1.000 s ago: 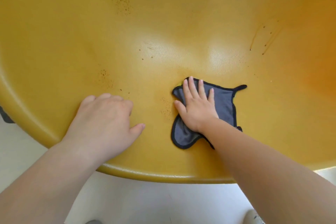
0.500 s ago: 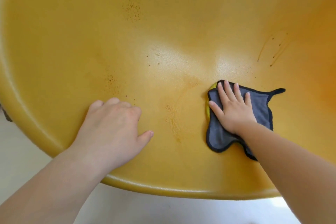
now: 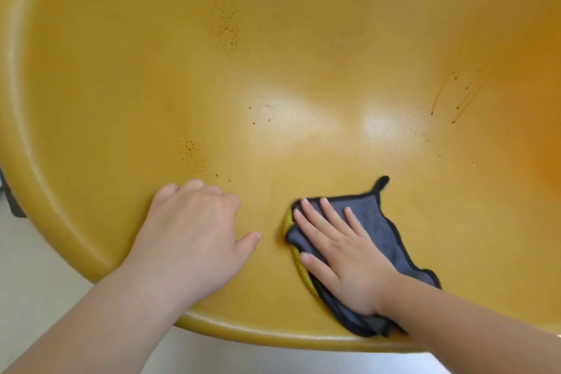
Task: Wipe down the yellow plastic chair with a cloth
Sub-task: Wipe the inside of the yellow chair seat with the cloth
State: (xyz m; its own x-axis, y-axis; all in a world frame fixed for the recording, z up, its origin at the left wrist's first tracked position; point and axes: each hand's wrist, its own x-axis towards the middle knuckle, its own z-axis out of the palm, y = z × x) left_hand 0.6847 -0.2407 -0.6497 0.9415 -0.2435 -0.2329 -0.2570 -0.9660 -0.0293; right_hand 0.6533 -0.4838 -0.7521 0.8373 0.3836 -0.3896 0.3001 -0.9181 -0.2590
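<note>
Head view: pale floor (image 3: 36,282) shows past the yellow chair's (image 3: 303,76) rounded rim. The left hand (image 3: 194,231) rests on the seat near the front edge, fingers curled under, thumb out, holding nothing. Brown specks (image 3: 226,30) dot the seat above it. Near it, the right hand (image 3: 343,255) lies flat, fingers straight and spread, pressing the grey cloth (image 3: 376,222) onto the seat by the front rim. Brown streaks (image 3: 455,94) mark the far right.
</note>
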